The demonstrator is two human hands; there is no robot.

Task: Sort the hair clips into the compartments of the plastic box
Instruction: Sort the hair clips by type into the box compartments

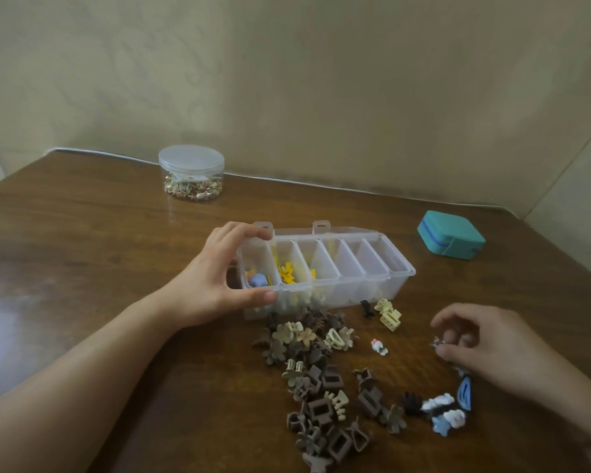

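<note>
Surface: brown wooden table (82,233) against a plain beige wall; a lidded round jar (191,172) and a teal case (451,234) are set well beyond the fingers, untouched.
Plastic box (362,268): lid open, 6 compartments counted; its left end is gripped by the left hand (215,278) — thumb on the near wall, fingers over the far rim.
Filled so far: a blue clip (258,279) with others in compartment 1, right by the left fingertips; yellow clips (287,271) in compartment 2; a little yellow seen in 3; the rest look empty.
Right hand (475,339): fingers curled narrowly — something small and silvery appears pinched at the tips; what it is cannot be told.
Left to sort: the brown and beige pile (321,387) between the hands, and white-and-blue clips (446,411) just below the right fingers.
Progress: judged early, most clips unsorted.
</note>
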